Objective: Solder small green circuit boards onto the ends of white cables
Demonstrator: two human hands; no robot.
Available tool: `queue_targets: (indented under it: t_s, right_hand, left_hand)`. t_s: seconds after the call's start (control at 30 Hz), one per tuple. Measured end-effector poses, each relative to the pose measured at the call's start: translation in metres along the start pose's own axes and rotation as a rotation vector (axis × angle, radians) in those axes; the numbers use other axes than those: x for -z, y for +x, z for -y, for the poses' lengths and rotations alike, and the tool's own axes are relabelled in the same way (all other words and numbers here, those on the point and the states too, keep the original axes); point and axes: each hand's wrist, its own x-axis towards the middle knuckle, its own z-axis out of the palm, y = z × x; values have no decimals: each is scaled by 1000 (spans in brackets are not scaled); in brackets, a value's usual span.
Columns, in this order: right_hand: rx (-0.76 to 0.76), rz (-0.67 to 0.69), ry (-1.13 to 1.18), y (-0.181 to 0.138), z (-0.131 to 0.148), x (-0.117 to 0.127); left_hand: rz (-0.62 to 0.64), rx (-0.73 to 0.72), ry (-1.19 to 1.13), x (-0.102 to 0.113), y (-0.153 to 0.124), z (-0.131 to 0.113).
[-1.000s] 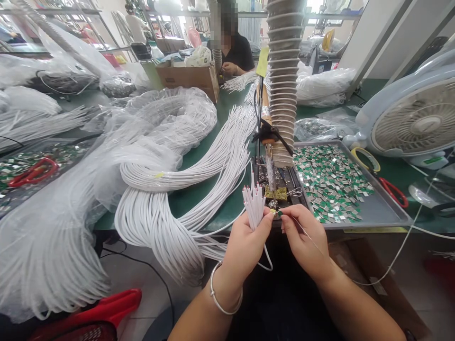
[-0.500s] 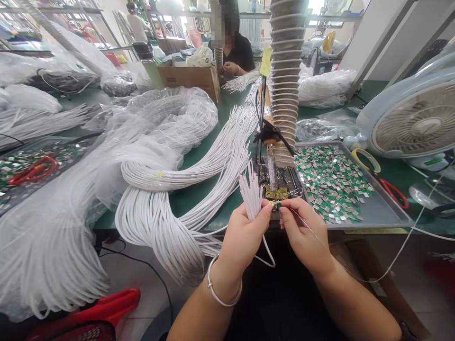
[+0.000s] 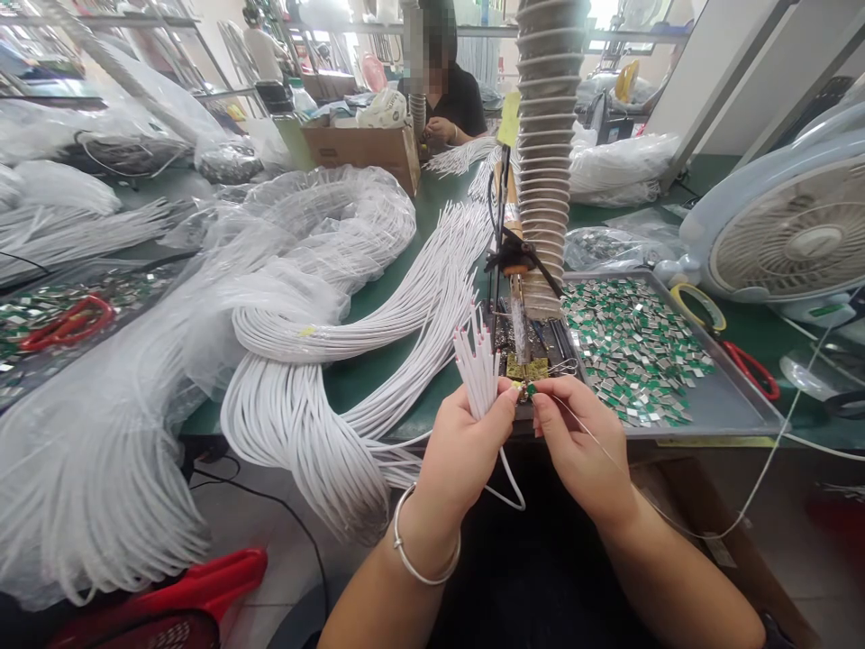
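My left hand is closed around a bundle of white cables whose pinkish ends point up. Its thumb and forefinger pinch near the tip of the soldering iron, which hangs point down in a stand. Facing it, my right hand pinches a small green circuit board at the fingertips. A thin solder wire runs through the right fingers and loops off to the right. Just behind the fingertips lies a yellow sponge. The exact contact between cable end, board and iron is too small to make out.
A grey tray of small boards stands right, beside red-handled scissors and a fan. A ribbed hose hangs over the iron. Long white cables drape over the left table edge. A co-worker sits opposite.
The view has shifted very slightly. Both hands keep nearly the same pose and grip at the iron's tip.
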Motion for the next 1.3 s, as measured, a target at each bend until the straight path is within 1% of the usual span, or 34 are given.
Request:
queue_targets:
  t_s: [0.3,0.43,0.6,0.77,0.83,0.93,1.03,1.1,1.17,1.3]
  right_hand:
    - [-1,9,0,-4,-3,1]
    - [101,-18,6,-6,-5,0]
    - [242,-100,-35,-5,-9,-1]
    - [309,-86,-44,-8,-13,-1]
    - [296,-76,-32,-12,-14,-2]
    - [199,-88,42,-18,-17,-5]
    - [126,-145,145,-23,-19,-6]
    - [102,-173,169,-24,-20,-6]
    - [100,-174,147,-24,-21,-5]
    - [182,-147,71,-20,-21,-2]
  left_hand:
    - [19,5,28,3,0,4]
    - [43,27,46,4,-1,3]
    - [101,53,90,8,-3,3]
    - [151,62,99,9,-3,5]
    - [140,56,97,8,-3,6]
    - [120,46,90,6,-3,5]
    - [90,44,97,4,-2,4]
    - [63,39,109,2,-2,2]
    - [45,30,121,1,-1,2]
    - [32,11,139,1,0,2]
